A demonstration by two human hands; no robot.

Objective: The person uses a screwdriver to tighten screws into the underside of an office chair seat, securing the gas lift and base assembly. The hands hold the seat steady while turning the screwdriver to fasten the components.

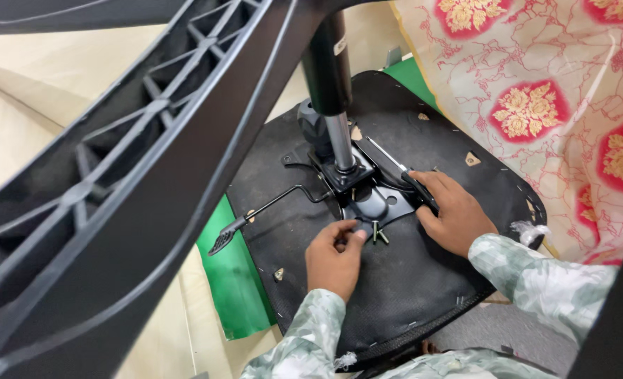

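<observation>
An upturned black chair seat [402, 281] lies in front of me, its metal mechanism plate [367, 200] bolted at the middle with the gas cylinder [336, 119] rising from it. My left hand [334, 256] pinches a small part at the plate's near edge, beside loose bolts [379, 233]. My right hand [452, 210] rests on the seat and grips a screwdriver [413, 184] with a black handle, its shaft pointing away towards the cylinder.
A black star base leg [136, 182] looms close across the left of the view. A lever with a paddle handle [255, 214] sticks out left. Green sheet [237, 281] lies under the seat. Floral pink cloth [536, 105] hangs at the right.
</observation>
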